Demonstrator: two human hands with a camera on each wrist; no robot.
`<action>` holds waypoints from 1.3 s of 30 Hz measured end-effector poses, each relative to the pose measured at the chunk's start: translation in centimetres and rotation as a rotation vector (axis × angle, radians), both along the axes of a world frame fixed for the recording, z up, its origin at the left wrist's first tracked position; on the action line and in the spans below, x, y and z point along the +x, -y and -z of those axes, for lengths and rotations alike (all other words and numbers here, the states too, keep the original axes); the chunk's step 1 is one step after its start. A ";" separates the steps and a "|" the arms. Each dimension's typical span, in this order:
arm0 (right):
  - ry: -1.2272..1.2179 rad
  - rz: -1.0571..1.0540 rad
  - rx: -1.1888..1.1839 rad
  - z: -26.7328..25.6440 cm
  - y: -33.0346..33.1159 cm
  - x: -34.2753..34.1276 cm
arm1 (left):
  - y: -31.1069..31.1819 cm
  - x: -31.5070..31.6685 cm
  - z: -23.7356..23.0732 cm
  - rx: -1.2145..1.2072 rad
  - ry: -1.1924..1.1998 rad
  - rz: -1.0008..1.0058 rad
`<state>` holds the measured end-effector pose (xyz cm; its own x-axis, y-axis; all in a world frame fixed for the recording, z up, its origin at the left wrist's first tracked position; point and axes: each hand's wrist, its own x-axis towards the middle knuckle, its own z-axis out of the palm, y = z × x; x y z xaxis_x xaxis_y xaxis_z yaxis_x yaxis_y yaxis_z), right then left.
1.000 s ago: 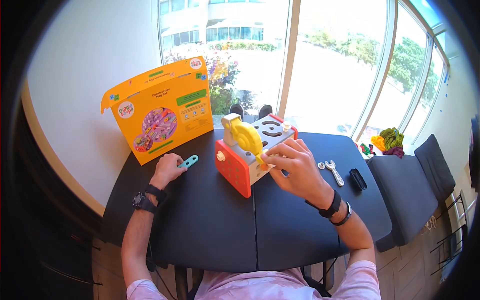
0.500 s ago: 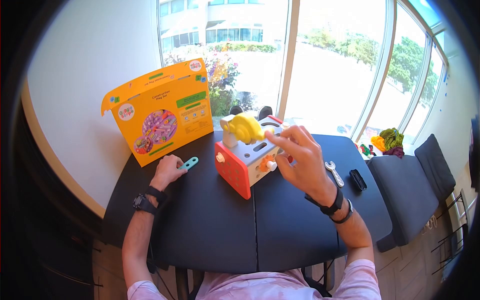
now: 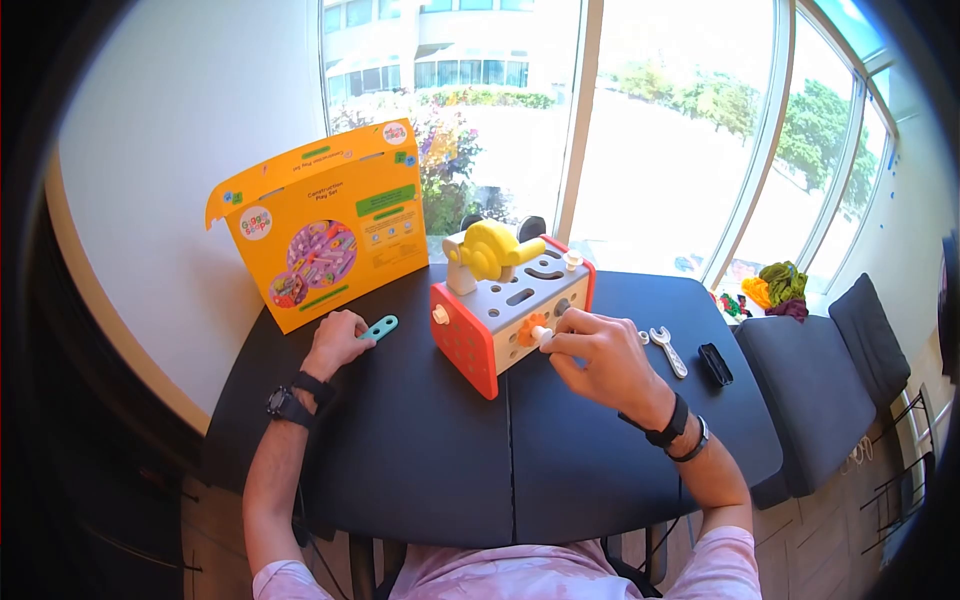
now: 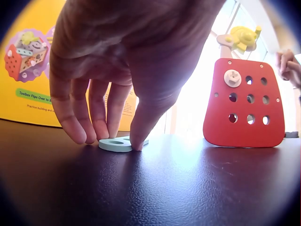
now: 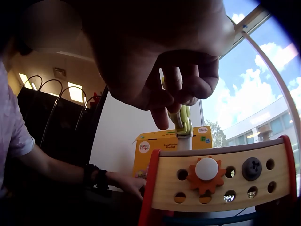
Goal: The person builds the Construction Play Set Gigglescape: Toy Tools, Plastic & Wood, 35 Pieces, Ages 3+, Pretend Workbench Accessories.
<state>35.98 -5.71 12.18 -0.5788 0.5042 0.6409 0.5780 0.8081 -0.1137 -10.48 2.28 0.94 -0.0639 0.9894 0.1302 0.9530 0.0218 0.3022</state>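
Note:
On the table my left hand [image 3: 337,340] pinches a flat teal strip with holes [image 3: 380,327], its thumb on one edge and fingertips at the other. To its right stands a toy toolbox [image 3: 465,340] with red ends and a wooden front. An orange gear [image 5: 193,177] sits on that front, with a white bolt head [image 5: 206,168] at its centre. My right hand [image 3: 612,362] is right by the bolt in the head view; the right wrist view shows its loosely bent fingers above it, holding nothing. A yellow wheel with a handle [image 3: 488,250] tops the toolbox.
A yellow cardboard box [image 3: 330,225] stands at the back left. Right of the toolbox lie a white toy wrench [image 3: 669,352] and a black case [image 3: 715,364]. A grey padded seat [image 3: 800,380] adjoins the table's right side, with coloured cloths [image 3: 778,285] behind it.
My right hand turned the yellow wheel's handle upward, let it go, and came down to the orange gear's bolt. My left hand stayed on the teal strip.

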 end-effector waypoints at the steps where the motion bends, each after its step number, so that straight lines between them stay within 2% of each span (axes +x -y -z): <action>1: -0.006 -0.004 -0.002 -0.1 0.1 -0.1 | 0.0 0.0 0.0 -0.015 0.011 -0.006; 13: 0.024 -0.113 0.033 1.1 -0.5 -3.2 | -0.2 -0.4 0.0 0.055 -0.009 0.020; 19: 0.040 -0.037 0.007 2.6 -2.3 -2.3 | 1.4 -0.4 -4.0 0.177 0.202 0.026; 23: 0.033 -0.040 -0.032 2.8 -2.6 -1.7 | 3.7 2.7 -9.5 0.220 0.416 0.309; 27: 0.022 -0.034 -0.054 2.7 -2.6 -1.6 | 6.2 7.2 -13.2 0.116 0.628 0.557; 32: -0.040 -0.051 -0.145 2.1 -2.7 -1.6 | 6.4 12.0 -13.4 0.212 0.557 0.678; 35: -0.109 -0.040 -0.363 0.3 -2.0 -1.9 | 5.9 14.0 -13.5 0.213 0.449 0.667; 39: -0.171 -0.149 -0.221 1.5 -3.6 -2.0 | 4.4 15.2 -12.4 0.315 0.374 0.696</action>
<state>34.02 -2.10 10.72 -0.5499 0.5598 0.6199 0.4123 0.8274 -0.3814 4.75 -2.11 13.33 0.4522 0.7403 0.4974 0.5542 -0.6702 0.4937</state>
